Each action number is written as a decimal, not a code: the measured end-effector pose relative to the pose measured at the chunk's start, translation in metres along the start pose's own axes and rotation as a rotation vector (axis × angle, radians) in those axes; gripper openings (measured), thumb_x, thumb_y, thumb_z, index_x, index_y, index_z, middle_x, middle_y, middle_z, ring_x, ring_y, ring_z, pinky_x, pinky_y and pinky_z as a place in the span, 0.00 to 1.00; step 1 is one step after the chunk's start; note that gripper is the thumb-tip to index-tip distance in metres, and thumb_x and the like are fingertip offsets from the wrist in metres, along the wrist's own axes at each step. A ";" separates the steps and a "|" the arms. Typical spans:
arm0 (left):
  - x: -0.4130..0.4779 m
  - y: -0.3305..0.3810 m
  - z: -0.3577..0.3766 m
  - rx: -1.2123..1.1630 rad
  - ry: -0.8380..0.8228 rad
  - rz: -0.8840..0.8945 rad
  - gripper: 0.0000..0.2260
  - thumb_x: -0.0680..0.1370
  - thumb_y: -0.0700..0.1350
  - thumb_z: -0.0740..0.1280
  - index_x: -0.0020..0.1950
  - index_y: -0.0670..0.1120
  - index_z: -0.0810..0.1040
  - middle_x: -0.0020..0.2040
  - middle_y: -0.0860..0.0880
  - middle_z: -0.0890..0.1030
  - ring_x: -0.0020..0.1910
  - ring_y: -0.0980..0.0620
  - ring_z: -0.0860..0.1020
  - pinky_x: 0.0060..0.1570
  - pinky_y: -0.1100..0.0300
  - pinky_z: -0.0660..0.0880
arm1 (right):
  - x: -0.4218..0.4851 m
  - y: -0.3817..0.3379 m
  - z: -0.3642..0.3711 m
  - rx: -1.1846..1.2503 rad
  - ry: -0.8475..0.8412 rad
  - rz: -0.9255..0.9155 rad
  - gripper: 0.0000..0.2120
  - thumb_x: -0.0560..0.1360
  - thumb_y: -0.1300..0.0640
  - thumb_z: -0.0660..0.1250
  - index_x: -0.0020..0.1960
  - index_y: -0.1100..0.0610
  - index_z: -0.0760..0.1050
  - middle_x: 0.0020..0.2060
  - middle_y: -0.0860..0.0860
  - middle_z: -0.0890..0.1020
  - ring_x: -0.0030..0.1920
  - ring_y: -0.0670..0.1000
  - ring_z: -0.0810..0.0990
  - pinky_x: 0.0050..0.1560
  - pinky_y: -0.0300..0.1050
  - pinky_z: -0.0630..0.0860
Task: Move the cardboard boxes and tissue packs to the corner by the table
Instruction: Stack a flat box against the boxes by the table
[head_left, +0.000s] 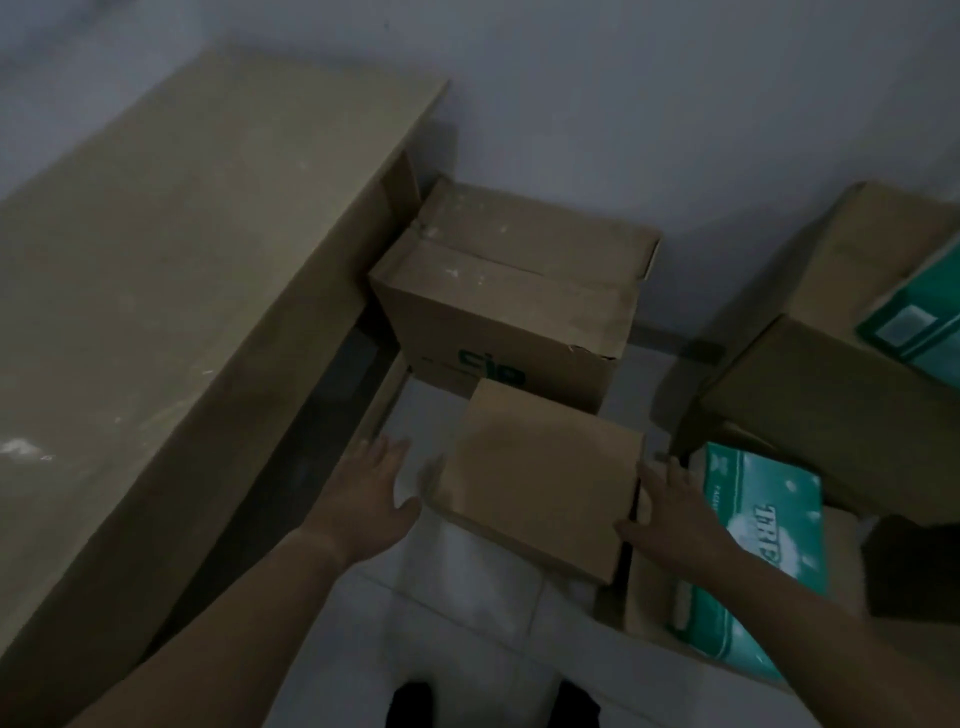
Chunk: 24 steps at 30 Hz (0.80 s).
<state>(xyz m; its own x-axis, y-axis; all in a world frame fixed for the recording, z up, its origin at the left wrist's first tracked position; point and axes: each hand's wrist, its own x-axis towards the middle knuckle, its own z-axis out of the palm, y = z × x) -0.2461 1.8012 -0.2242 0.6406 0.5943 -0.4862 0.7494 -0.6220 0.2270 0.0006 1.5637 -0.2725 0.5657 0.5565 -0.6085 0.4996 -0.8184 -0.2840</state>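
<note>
Head view, in dim light: a small, flat, plain brown cardboard box (540, 478) sits in the middle of the scene above the white tiled floor (467, 623). It is just in front of a larger brown cardboard box with green lettering (509, 291), which already stands in the far corner against the wall, beside the long beige table (182, 260) on the left. Whether the small box rests on the tiles or is slightly raised, I cannot tell.

The left hand (369, 493) is released, its fingers straight, just beside the box's left edge with a sliver of floor showing between them. The right hand (670, 514) lies spread against the box's right side, thumb at the near right edge; it touches the box but does not curl around it.

On the right, a green plastic-wrapped tissue pack (763, 545) lies near. Farther off stands another big brown carton (810, 405) with a second green tissue pack (919, 322) on top.

The small box looks light and stiff, with smooth, slightly slippery faces. Palms pressed on opposite sides, or fingers hooked under the bottom edges, should carry it safely. The tissue packs are probably soft and squashy, best taken by their ends.
</note>
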 end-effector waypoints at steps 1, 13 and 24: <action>0.029 -0.008 0.022 0.007 -0.007 0.021 0.36 0.75 0.62 0.57 0.79 0.52 0.49 0.80 0.48 0.50 0.78 0.47 0.49 0.74 0.52 0.46 | 0.026 0.011 0.022 0.021 0.005 0.029 0.44 0.73 0.38 0.64 0.80 0.48 0.44 0.79 0.56 0.44 0.78 0.59 0.43 0.76 0.56 0.54; 0.172 -0.062 0.149 0.093 -0.186 0.069 0.34 0.77 0.59 0.61 0.78 0.55 0.48 0.80 0.47 0.48 0.78 0.47 0.48 0.76 0.50 0.48 | 0.126 0.066 0.155 0.150 -0.078 0.210 0.44 0.75 0.40 0.64 0.79 0.49 0.40 0.79 0.58 0.43 0.78 0.59 0.43 0.76 0.58 0.51; 0.215 -0.064 0.200 -0.035 -0.321 0.016 0.39 0.73 0.67 0.59 0.78 0.55 0.49 0.79 0.48 0.54 0.77 0.46 0.54 0.75 0.46 0.53 | 0.140 0.074 0.200 0.487 -0.029 0.277 0.43 0.74 0.43 0.69 0.79 0.52 0.49 0.78 0.54 0.56 0.75 0.56 0.61 0.71 0.47 0.64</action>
<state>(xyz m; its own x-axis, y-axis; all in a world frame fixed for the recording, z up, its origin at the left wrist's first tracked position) -0.1903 1.8669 -0.5119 0.5708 0.3904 -0.7223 0.7488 -0.6083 0.2630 -0.0140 1.5529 -0.5269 0.6109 0.3127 -0.7274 -0.0295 -0.9091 -0.4156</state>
